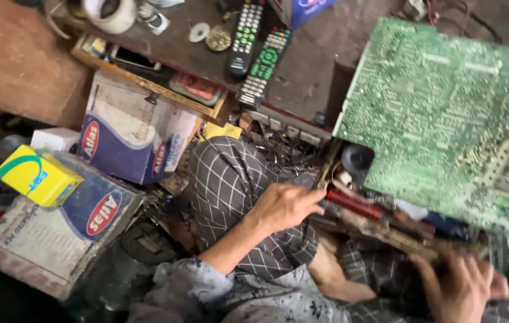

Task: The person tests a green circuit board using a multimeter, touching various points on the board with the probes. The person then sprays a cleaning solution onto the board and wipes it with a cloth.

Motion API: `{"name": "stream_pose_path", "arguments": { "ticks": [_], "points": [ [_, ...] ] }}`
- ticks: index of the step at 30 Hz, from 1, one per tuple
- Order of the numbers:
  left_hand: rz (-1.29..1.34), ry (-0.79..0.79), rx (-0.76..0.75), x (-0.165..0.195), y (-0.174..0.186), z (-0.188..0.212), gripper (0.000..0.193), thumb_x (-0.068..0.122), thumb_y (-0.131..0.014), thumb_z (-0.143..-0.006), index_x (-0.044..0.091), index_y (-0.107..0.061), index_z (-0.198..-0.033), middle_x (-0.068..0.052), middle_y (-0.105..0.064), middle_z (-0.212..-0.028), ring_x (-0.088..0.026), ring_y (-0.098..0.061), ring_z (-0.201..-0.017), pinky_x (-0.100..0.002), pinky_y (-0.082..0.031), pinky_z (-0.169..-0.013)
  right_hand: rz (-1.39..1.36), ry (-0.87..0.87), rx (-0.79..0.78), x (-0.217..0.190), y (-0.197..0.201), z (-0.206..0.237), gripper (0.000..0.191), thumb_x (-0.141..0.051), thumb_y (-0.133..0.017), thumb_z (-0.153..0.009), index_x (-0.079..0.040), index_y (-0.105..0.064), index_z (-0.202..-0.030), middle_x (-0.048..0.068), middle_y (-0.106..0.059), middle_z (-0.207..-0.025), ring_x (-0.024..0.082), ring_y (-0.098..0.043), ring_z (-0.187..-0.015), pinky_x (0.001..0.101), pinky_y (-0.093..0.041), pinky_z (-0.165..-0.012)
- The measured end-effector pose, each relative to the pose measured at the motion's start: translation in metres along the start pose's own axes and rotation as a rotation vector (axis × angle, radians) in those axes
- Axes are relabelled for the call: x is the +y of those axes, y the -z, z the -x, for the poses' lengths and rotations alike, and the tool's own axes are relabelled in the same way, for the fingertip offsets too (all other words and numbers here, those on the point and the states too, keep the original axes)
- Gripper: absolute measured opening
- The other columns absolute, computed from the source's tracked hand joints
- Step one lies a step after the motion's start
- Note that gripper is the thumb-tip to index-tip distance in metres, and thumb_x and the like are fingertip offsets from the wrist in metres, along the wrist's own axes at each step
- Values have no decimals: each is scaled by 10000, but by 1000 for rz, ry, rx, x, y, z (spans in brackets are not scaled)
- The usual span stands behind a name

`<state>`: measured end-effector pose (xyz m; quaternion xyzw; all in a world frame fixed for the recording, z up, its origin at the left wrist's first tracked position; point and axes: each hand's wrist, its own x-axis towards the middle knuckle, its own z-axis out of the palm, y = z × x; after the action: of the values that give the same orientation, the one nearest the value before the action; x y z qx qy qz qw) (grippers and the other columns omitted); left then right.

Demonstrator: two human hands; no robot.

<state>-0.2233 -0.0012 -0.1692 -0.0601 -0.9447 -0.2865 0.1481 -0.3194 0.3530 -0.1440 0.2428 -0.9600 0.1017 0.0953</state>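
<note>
We had our left hand (284,206) lying palm down on a knee covered in checked cloth (230,179), fingers loosely spread and reaching to the red-handled tool (355,204), fingertips touching its near end but not gripping it. The tool lay among clutter just under the edge of the big green circuit board (445,113). Our right hand (460,287) sat at the lower right, fingers spread; whether it held anything we could not tell

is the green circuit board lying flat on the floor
No, the green circuit board is propped up at the right, tilted above a clutter of tools, with the right hand below its lower edge.
</note>
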Motion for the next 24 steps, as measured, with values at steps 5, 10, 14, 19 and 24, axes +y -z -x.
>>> {"name": "stream_pose_path", "arguments": {
  "ticks": [5,10,14,19,24],
  "points": [
    [98,498,140,22,4,-5,406,324,-856,-784,87,-694,-1072,-126,-746,-792,-358,-724,-691,-439,-551,-566,-137,-41,53,-25,26,-26,432,-359,-831,-790,-64,-724,-1087,132,-684,-1202,383,-548,-1224,508,-383,-1092],
    [-118,164,-58,38,2,14,326,336,-850,-868,121,-622,-778,-64,-643,-651,-288,-648,-587,-413,-498,-565,-286,-42,400,-40,49,19,303,-169,-826,-843,-174,-696,-1117,68,-629,-1197,298,-590,-1165,479,-414,-988],
    [-182,-35,-517,17,-30,26,324,416,-842,-806,133,-696,-742,-108,-681,-723,-325,-674,-693,-465,-521,-664,-371,-175,389,-53,57,99,312,-116,-815,-885,-87,-678,-1164,116,-623,-1209,329,-584,-1171,468,-480,-1010],
    [-249,-36,-652,-39,-77,34,379,462,-846,-753,111,-716,-701,-181,-662,-730,-343,-682,-760,-465,-554,-746,-294,-563,422,-22,65,200,334,-13,-769,-852,-77,-653,-1159,117,-654,-1166,319,-620,-1150,439,-505,-1013],
    [-213,75,-730,-30,-87,33,392,425,-848,-744,76,-677,-698,-209,-655,-748,-334,-681,-784,-442,-557,-779,152,-1165,468,74,91,319,429,-115,-734,-868,50,-591,-1237,247,-623,-1116,414,-592,-1048,485,-479,-926]
  ]
}}
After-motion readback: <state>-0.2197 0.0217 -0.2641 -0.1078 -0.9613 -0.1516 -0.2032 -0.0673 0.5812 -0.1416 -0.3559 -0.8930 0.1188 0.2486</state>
